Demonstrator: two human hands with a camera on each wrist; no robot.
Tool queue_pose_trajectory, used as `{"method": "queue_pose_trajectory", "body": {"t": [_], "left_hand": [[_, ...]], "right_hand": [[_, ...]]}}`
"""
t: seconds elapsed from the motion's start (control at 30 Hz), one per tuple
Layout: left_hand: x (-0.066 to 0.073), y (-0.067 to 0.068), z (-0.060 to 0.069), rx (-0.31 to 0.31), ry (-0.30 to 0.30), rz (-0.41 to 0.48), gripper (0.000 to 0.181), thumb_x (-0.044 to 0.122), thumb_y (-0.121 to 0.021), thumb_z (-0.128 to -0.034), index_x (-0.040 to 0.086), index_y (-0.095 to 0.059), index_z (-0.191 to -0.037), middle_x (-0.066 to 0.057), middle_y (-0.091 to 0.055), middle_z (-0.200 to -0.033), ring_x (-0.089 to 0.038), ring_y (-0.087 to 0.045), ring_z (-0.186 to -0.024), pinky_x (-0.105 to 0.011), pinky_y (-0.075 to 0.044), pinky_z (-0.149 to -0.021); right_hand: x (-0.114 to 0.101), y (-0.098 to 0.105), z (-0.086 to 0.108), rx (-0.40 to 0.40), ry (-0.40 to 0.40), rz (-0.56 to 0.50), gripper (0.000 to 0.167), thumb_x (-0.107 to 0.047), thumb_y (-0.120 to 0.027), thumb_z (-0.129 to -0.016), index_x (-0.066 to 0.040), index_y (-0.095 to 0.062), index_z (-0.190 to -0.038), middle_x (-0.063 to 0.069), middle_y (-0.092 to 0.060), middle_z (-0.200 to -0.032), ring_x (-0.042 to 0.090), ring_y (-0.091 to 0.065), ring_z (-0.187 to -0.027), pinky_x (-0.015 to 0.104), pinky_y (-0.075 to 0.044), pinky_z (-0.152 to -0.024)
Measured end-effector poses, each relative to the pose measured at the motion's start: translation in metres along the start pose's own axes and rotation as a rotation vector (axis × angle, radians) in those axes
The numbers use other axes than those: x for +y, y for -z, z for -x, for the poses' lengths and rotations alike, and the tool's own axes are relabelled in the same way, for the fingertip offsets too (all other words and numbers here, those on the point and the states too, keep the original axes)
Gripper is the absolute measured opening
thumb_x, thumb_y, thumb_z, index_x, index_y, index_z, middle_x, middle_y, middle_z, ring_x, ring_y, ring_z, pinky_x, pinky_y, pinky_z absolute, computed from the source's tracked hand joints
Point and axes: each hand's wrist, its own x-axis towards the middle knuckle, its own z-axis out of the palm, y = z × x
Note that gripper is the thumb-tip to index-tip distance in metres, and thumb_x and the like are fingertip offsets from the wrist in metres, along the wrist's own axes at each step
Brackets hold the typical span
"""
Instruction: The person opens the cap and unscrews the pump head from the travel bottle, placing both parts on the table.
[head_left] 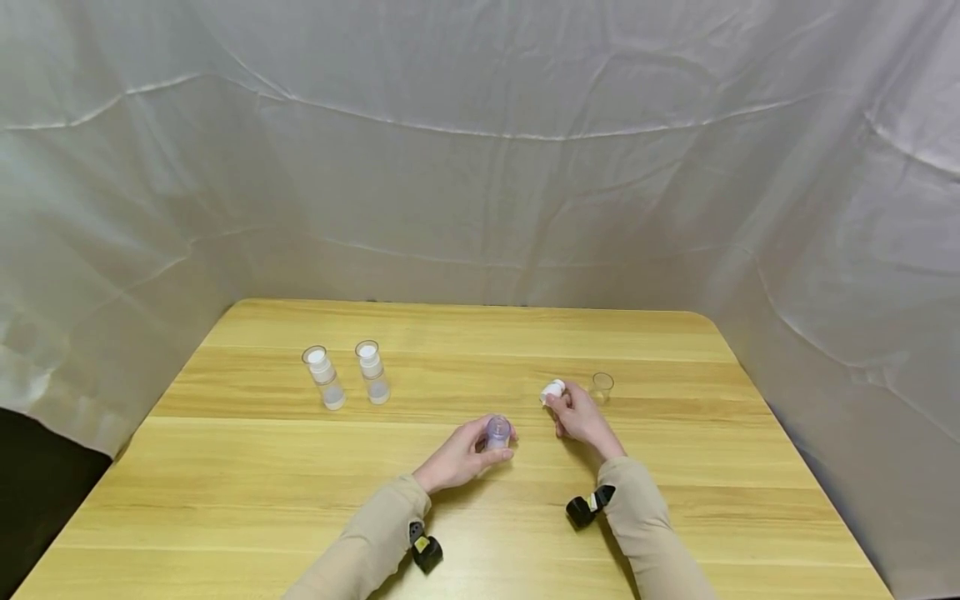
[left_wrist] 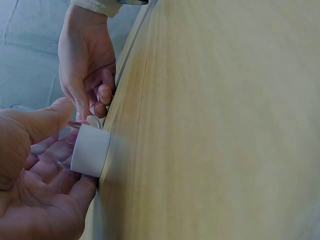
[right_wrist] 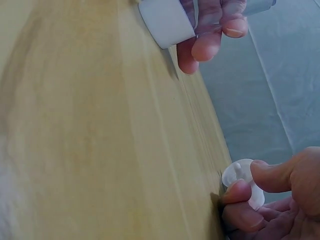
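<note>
The bottle [head_left: 498, 432] is clear with a white base [left_wrist: 91, 151], the cap [head_left: 552, 390] white.

Creased grey fabric [head_left: 480, 192] encloses three sides of a wood-grain table [head_left: 480, 350], suggesting a makeshift studio booth.

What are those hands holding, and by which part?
The left hand holds a container around its clear body, above the white base; the right hand pinches a small white piece by one side.

The counter [head_left: 247, 475] here is yellow with streaky grain, the sleeves [head_left: 652, 517] beige, the bottle [head_left: 498, 431] purplish with a white base [left_wrist: 91, 151].
</note>
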Motion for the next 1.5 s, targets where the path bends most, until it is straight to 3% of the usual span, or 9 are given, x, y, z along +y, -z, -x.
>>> {"method": "queue_pose_trajectory", "body": {"t": [0.23,0.47,0.67,0.97,1.3,1.5], "left_hand": [[0.0,0.0,0.001,0.002,-0.005,0.009,0.025,0.013,-0.063,-0.0981,0.002,-0.062,-0.121,-0.018,-0.066,-0.123,-0.034,-0.063,-0.12,-0.039,-0.052,-0.104],[0.0,0.0,0.002,-0.001,-0.001,0.014,0.025,0.012,-0.063,-0.0981,0.001,-0.061,-0.121,-0.018,-0.066,-0.124,-0.034,-0.062,-0.12,-0.042,-0.051,-0.105],[-0.001,0.0,0.001,0.002,-0.001,0.004,0.025,0.012,-0.063,-0.0979,0.001,-0.061,-0.121,-0.018,-0.067,-0.124,-0.034,-0.063,-0.121,-0.041,-0.049,-0.107],[-0.001,0.0,0.0,-0.005,0.005,0.012,0.026,0.012,-0.063,-0.0983,0.001,-0.061,-0.122,-0.019,-0.066,-0.124,-0.035,-0.062,-0.122,-0.046,-0.049,-0.108],[-0.001,0.0,0.0,-0.002,0.009,0.012,0.026,0.012,-0.062,-0.0984,0.002,-0.061,-0.122,-0.018,-0.066,-0.124,-0.034,-0.062,-0.123,-0.04,-0.049,-0.107],[-0.001,0.0,0.0,-0.003,0.014,0.014,0.027,0.012,-0.063,-0.0983,0.001,-0.061,-0.123,-0.017,-0.066,-0.124,-0.033,-0.062,-0.123,-0.04,-0.048,-0.108]], "right_hand": [[0.002,-0.002,0.0,0.025,0.015,0.015,0.04,-0.011,-0.047,-0.106,0.012,-0.041,-0.138,0.002,-0.054,-0.066,0.008,-0.052,-0.049,0.019,-0.039,-0.048],[0.005,-0.005,0.003,0.053,0.03,-0.023,0.057,-0.011,-0.047,-0.106,0.012,-0.022,-0.151,0.0,-0.053,-0.063,0.01,-0.051,-0.051,0.02,-0.039,-0.049],[0.006,-0.008,0.008,0.095,0.027,-0.002,0.066,-0.015,-0.05,-0.105,0.006,-0.013,-0.156,0.005,-0.058,-0.069,0.012,-0.053,-0.056,0.022,-0.045,-0.059],[0.009,-0.014,0.011,0.165,0.072,-0.009,0.063,-0.009,-0.053,-0.103,0.007,-0.019,-0.154,0.009,-0.06,-0.078,0.007,-0.051,-0.059,0.019,-0.043,-0.059],[0.012,-0.019,0.017,0.221,0.066,-0.15,0.06,-0.008,-0.053,-0.103,0.002,-0.024,-0.155,0.016,-0.064,-0.094,0.005,-0.052,-0.065,0.017,-0.044,-0.059],[0.013,-0.022,0.018,0.254,0.051,-0.21,0.055,-0.01,-0.054,-0.103,-0.001,-0.03,-0.152,0.009,-0.061,-0.092,0.003,-0.052,-0.066,0.017,-0.043,-0.061]]}}
